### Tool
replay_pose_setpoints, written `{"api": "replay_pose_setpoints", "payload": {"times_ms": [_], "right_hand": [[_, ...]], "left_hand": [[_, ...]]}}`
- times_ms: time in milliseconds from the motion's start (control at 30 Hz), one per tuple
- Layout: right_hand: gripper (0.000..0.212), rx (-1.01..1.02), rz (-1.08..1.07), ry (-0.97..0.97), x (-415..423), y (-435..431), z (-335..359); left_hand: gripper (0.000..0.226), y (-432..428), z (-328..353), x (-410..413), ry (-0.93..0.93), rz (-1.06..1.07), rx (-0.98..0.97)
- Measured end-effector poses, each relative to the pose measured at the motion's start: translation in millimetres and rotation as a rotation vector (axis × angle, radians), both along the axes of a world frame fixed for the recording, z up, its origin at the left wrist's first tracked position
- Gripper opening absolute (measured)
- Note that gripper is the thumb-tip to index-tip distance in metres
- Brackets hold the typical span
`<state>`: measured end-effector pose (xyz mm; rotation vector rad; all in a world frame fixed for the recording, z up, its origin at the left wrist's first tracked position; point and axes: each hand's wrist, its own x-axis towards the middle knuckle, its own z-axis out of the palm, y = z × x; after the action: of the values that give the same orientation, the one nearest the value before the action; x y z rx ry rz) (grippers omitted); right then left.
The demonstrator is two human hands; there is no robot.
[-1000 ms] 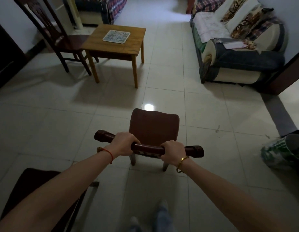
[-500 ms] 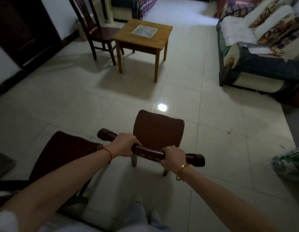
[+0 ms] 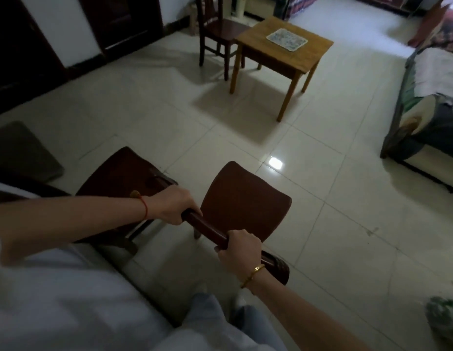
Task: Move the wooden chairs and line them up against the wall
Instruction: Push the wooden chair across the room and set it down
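Observation:
A dark wooden chair stands right in front of me, seen from above and behind. My left hand and my right hand both grip its top rail, one toward each end. A second dark wooden chair stands close on its left, its seat partly hidden by my left arm. A third wooden chair stands far back, beside the small table and near the left wall.
A light wooden side table with a patterned tray stands ahead at centre. A covered sofa lines the right side. Dark doors flank the left wall, a grey mat lies at left, a green bag at lower right.
My view has swung to the left. The held chair has turned with me and now sits closer beside the second chair. Both hands keep their grip on the top rail.

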<state>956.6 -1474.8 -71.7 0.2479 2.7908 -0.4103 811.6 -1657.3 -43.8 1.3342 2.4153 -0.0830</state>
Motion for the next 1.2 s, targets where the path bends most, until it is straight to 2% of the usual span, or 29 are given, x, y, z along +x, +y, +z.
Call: {"api": "replay_pose_setpoints", "payload": {"times_ms": [267, 533, 600, 667, 700, 767, 833, 900, 1033, 1200], "right_hand": [[0.032, -0.009, 0.129, 0.028, 30, -21, -4], [0.036, 0.019, 0.152, -0.012, 39, -28, 4], [0.047, 0.01, 0.211, -0.08, 37, -21, 5], [0.066, -0.122, 0.248, -0.178, 32, -9, 11], [0.077, -0.242, 0.228, -0.212, 28, 1, 17], [0.096, -0.379, 0.162, -0.16, 14, 30, 31], [0.104, -0.363, 0.125, -0.001, -3, 66, 46], [0.101, -0.337, 0.12, 0.109, -21, 99, 58], [0.098, -0.393, 0.129, 0.2, -46, 164, 78], [0.104, -0.432, 0.14, 0.314, -71, 249, 91]], "left_hand": [[0.059, -29, 9, 44, -0.061, 0.053, 0.027], [0.053, -33, 15, 52, -0.052, 0.025, -0.072], [0.067, -31, 19, 43, -0.169, 0.026, -0.19], [0.095, -30, 25, 34, -0.392, 0.138, -0.262], [0.102, -29, 27, 29, -0.469, 0.222, -0.211], [0.104, -22, 30, 19, -0.493, 0.356, 0.005], [0.104, -7, 32, 11, -0.399, 0.397, 0.256], [0.109, 15, 32, 6, -0.325, 0.411, 0.423], [0.117, 80, 37, -1, -0.286, 0.504, 0.573], [0.112, 183, 52, 0, -0.232, 0.542, 0.716]]}}
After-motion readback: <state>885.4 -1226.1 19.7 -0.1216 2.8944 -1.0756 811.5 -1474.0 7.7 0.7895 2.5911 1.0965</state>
